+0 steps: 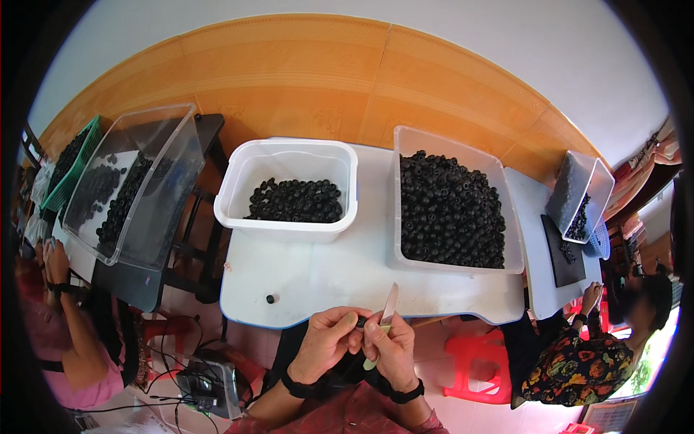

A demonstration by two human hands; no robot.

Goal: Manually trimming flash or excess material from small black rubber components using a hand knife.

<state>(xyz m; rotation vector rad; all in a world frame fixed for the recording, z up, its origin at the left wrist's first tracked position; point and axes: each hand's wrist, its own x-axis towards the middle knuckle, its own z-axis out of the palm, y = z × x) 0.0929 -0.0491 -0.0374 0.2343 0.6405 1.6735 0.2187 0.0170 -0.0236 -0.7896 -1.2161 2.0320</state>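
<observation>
**Small dark piece held at the knife, just below the table edge**

I see my left hand [327, 341] pinching a small round black piece [361, 321] between its fingertips, in front of the near edge of the white rectangular table [325, 278]. My right hand [394, 347] is closed around the pale green handle of a small knife with a narrow light blade [390, 304], which points up beside the piece.

I judge the piece to be very light and hard enough to take a firm pinch, but it is round and could easily roll or slip away. The best hold seems to be on its sides, so that the end stays free for the blade.

The piece is mostly covered by the fingers, so I cannot tell its surface or whether the blade touches it. The knife handle is almost hidden in the palm. The many similar black pieces in the white plastic tub [289, 189] and the clear plastic bin [452, 202] are too small to see in detail. One single black piece [270, 298] lies alone on the table.
</observation>
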